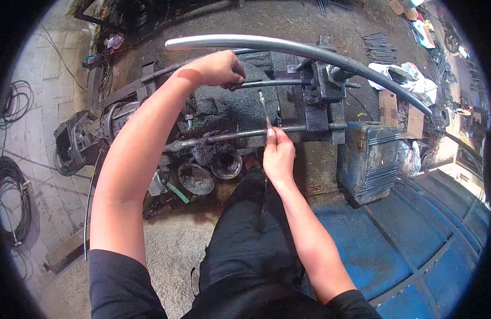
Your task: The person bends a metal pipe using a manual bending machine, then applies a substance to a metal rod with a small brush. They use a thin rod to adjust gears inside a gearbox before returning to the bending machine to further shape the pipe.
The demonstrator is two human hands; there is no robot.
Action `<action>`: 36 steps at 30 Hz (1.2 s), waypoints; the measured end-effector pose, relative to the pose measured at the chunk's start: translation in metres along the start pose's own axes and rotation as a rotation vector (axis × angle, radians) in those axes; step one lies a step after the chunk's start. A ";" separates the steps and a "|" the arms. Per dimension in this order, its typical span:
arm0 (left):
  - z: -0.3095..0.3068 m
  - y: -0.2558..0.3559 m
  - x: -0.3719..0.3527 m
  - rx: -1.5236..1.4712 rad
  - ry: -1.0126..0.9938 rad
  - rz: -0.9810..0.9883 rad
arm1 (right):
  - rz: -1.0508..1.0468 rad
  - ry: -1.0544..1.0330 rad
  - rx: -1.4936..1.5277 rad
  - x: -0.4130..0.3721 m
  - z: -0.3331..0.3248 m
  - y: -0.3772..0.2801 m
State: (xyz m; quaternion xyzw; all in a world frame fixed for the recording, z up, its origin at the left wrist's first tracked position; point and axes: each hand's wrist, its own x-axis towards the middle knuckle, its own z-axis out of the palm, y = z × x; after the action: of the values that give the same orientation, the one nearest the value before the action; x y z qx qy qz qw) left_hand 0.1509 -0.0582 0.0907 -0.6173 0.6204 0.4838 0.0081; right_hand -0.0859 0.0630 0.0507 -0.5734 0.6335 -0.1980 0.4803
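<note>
My right hand (279, 154) is closed around the lower end of a slim, shiny metal tool (265, 109), which points away from me over the machine bed. Its far tip lies over a heap of dark metal shavings (219, 109). My left hand (219, 69) is reached forward with its fingers curled, right at the left end of the machine's rear guide bar (272, 83); what the fingers grip is hidden beneath them. The front guide bar (245, 133) passes just beyond my right hand. A long curved metal lever (288, 47) arches over the clamp block (326, 85) at the right.
Two dirty round bowls (196, 179) and a green piece (178, 193) lie below the machine. A grey crate (369, 162) holding thin rods stands right, beside a blue metal sheet (357, 239). Coiled cable (14, 196) lies left; bundled rods (379, 49) lie at the back right.
</note>
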 end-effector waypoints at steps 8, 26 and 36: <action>0.030 0.021 -0.044 0.219 0.776 -0.057 | -0.266 0.142 0.074 0.004 -0.002 -0.003; 0.227 0.055 -0.138 -0.315 0.635 -0.123 | -0.192 -0.127 -0.289 0.032 -0.015 -0.048; 0.295 0.049 0.006 -0.446 0.797 0.138 | -0.270 -0.196 -0.235 0.027 -0.008 -0.034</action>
State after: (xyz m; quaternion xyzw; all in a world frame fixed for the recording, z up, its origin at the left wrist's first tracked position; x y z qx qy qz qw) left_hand -0.0617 0.1060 -0.0416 -0.6991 0.4953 0.3301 -0.3962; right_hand -0.0714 0.0268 0.0713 -0.7219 0.5197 -0.1285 0.4384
